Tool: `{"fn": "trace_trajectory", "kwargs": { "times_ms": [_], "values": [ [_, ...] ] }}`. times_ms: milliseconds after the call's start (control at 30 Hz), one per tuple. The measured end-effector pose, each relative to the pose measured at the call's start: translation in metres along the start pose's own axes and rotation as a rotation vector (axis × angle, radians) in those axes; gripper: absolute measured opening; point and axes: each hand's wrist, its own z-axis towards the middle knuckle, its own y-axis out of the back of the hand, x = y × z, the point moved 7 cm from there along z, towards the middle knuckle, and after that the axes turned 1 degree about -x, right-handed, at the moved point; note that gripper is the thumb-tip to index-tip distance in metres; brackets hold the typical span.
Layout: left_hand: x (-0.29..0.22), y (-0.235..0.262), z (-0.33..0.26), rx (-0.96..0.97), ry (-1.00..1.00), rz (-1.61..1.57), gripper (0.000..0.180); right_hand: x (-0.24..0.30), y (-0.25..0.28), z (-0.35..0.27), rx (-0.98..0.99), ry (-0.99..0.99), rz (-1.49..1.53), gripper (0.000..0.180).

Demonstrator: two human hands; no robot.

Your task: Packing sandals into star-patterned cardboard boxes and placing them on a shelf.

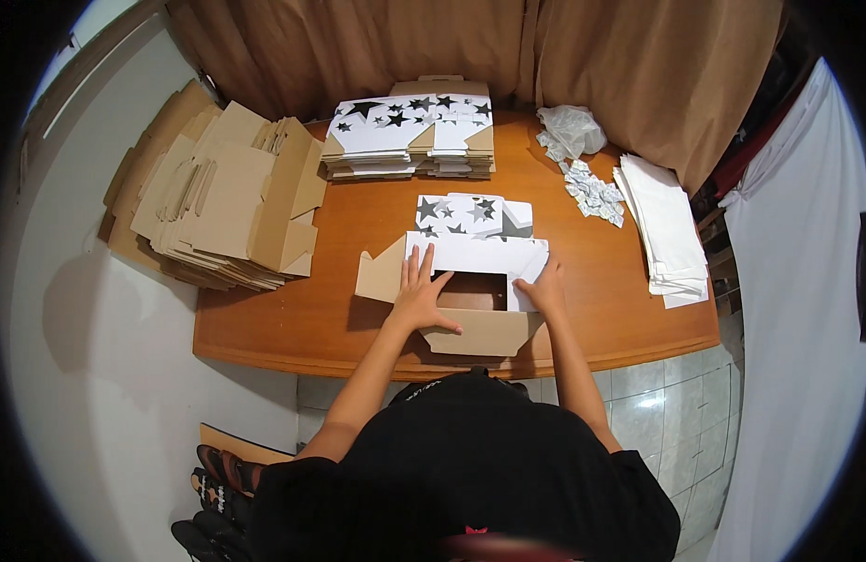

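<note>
A partly unfolded cardboard box [470, 253] stands at the middle of the table's near side, with brown faces and a white, star-printed panel [456, 215] at its far side. Through its opening the brown tabletop colour shows. My left hand [421, 300] lies on the box's left side with fingers spread, its thumb over the brown near flap [484, 334]. At the right side, my right hand [545, 287] grips the box wall, thumb toward the inside and fingers outside. A brown side flap [381, 272] sticks out to the left.
Piles of flat brown cardboard [218, 187] lean at the left. Behind the box are stacked star-printed cartons [386, 126]. A clear plastic bag [572, 131], small silvery packets [594, 192] and folded white cloths [662, 225] lie at the right. Sandals [222, 478] stand below left.
</note>
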Motion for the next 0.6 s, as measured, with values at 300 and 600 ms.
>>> {"fn": "trace_trajectory", "kwargs": {
  "times_ms": [300, 600],
  "values": [
    [-0.005, 0.011, -0.005, -0.084, -0.021, -0.054, 0.104, 0.035, 0.009, -0.008, -0.091, -0.026, -0.229, 0.095],
    [0.023, 0.091, -0.055, -0.498, 0.457, 0.064, 0.079, 0.063, 0.011, -0.005, -0.109, 0.170, -0.412, 0.104]
  ]
}}
